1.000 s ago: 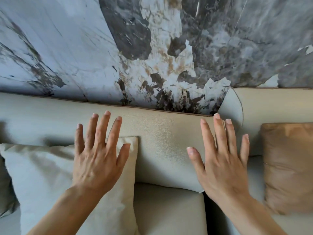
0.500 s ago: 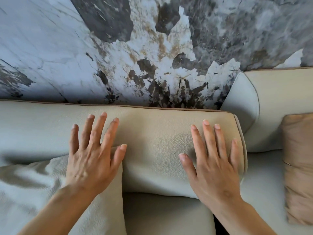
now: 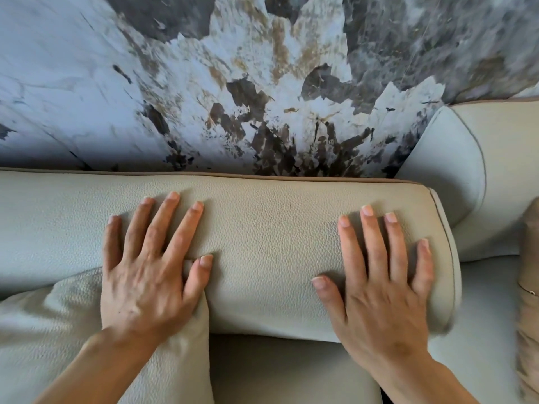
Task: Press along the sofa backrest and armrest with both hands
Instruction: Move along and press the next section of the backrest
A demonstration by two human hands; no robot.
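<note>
The beige leather sofa backrest [image 3: 268,246] runs across the middle of the view, with brown piping along its top edge. My left hand [image 3: 145,275] lies flat on it with fingers spread, its palm and thumb also resting on the top corner of a pale cushion [image 3: 52,339]. My right hand [image 3: 382,287] lies flat with fingers spread near the backrest's right end. Both palms face down and hold nothing. A second, higher backrest section [image 3: 493,158] begins at the right. No armrest is in view.
A marble-patterned wall [image 3: 233,83] rises directly behind the backrest. A tan cushion [image 3: 528,301] stands at the right edge. The seat cushion [image 3: 285,371] lies below, between my forearms.
Both hands have come down from hovering onto the backrest and now lie flat on it. The view has moved closer and shifted left, pushing the tan cushion toward the right edge.
</note>
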